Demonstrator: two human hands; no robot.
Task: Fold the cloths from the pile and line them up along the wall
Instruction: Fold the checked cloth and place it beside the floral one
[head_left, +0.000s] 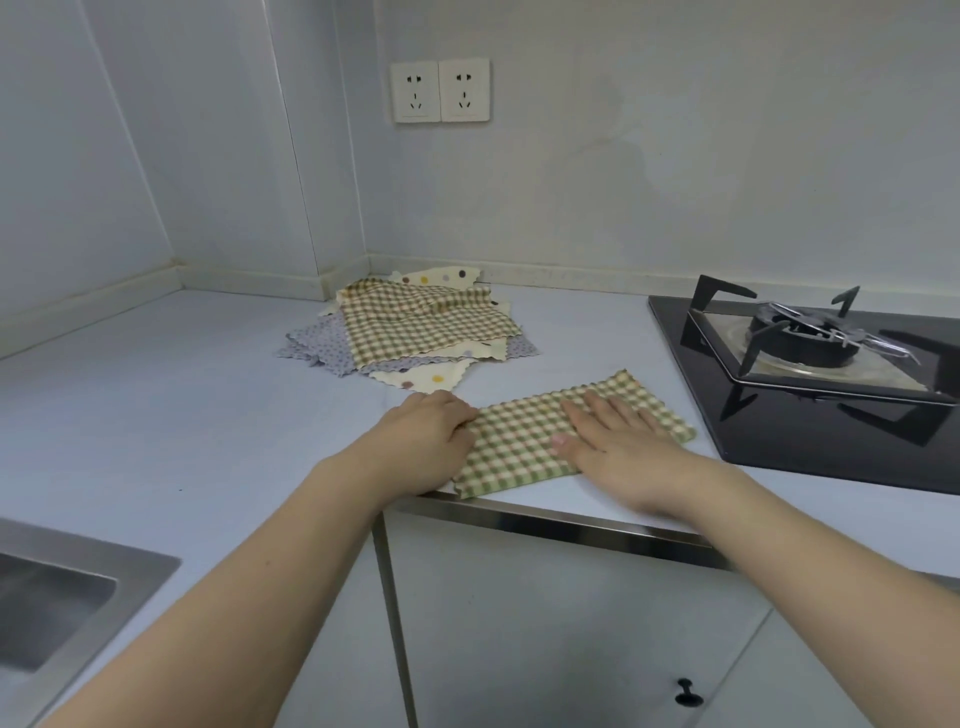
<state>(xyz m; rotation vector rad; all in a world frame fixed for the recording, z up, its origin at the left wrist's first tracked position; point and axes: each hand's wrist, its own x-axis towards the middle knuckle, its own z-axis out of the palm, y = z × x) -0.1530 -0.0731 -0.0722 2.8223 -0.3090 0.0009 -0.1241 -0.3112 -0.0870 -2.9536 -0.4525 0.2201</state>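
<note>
The green and cream checked cloth (524, 441), folded into a long strip, lies near the front edge of the pale counter (208, 395), running left to right. The left hand (423, 441) pinches its left end. The right hand (618, 431) presses flat on top. The pile of cloths (410, 327) sits farther back, near the wall; the black stove (810, 374) is close on the right.

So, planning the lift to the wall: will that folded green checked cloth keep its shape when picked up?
Probably not. The checked cloth looks thin and limp, like the rumpled pile, so it likely droops or unfolds. It lies flat under the right hand, so it should slide easily.
</note>
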